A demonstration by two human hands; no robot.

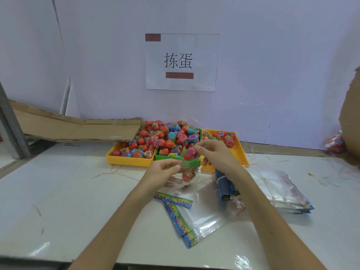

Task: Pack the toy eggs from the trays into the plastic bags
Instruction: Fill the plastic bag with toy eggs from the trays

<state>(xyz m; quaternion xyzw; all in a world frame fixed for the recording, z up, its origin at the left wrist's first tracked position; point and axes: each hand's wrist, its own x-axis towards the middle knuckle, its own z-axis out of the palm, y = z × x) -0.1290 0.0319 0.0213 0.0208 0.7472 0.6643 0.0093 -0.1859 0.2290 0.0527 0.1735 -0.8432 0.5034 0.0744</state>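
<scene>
**A:** Starting at my left, what's there?

**B:** Flattened cardboard [78,127] against the wall, then three trays side by side: a yellow tray [128,160], a green tray [192,162] in the middle heaped highest, and a second yellow tray [240,151] holding only a handful. The toy eggs [165,137] are far too many to count.

**A:** And my hands?

**B:** Your left hand [161,170] pinches the mouth of a clear bag [187,178], lifted off the table, I'd say to keep it open. One egg in the bag [188,175] already hangs inside. Your right hand [214,154] grips a red egg [190,153] at the fingertips, just above that opening, so I judge it's about to drop in.

**A:** Spare bags?

**B:** Two loose ones [194,217] with colourful strips lie flat below your hands, within easy reach. Right of your forearm is a dark bundle [226,188], then a banded stack of bags [282,191]; I can't count those.

**A:** Farther right?

**B:** One filled bag [335,143] by a cardboard box [350,121], blurred.
</scene>
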